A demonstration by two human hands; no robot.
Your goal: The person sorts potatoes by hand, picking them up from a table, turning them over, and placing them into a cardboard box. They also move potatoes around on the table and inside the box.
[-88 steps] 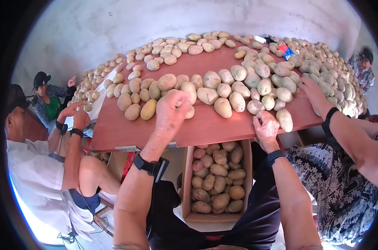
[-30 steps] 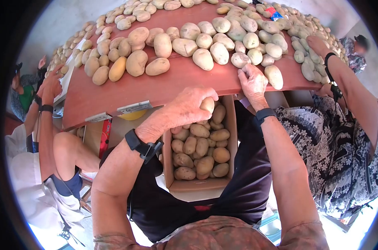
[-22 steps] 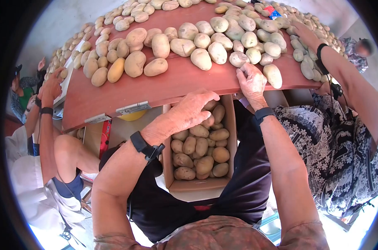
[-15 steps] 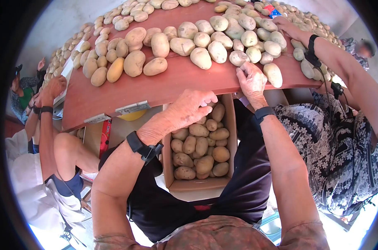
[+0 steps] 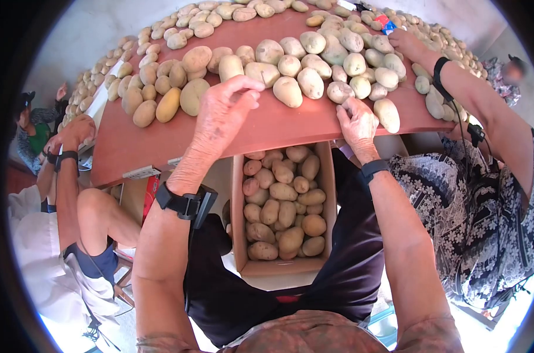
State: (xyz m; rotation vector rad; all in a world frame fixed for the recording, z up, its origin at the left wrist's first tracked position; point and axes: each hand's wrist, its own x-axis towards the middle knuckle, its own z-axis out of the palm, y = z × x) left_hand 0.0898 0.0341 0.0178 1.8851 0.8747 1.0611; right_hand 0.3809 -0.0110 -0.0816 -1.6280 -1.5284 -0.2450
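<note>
My left hand (image 5: 223, 115) is above the red table (image 5: 290, 126), at the near side of the potato row. Its thumb and index finger are apart with nothing visible between them; the palm side is hidden. A pale oval potato (image 5: 230, 67) lies just beyond it. My right hand (image 5: 358, 122) rests at the table's front edge with curled fingers, and whatever they hold, if anything, is hidden. Close beside it on the right lies an oval potato (image 5: 386, 115). Between my knees stands a cardboard box (image 5: 287, 267) with several potatoes (image 5: 283, 191) inside.
Many more potatoes (image 5: 343, 47) are spread across the table. At the right, a person's arm (image 5: 484, 88) reaches over the table to a red and blue object (image 5: 386, 25). Another person's hands (image 5: 73, 134) are at the left edge, with a bare knee (image 5: 102, 212) below.
My left hand has moved up and left, from over the box to over the table. More potatoes in the box now show. My right hand has hardly moved.
</note>
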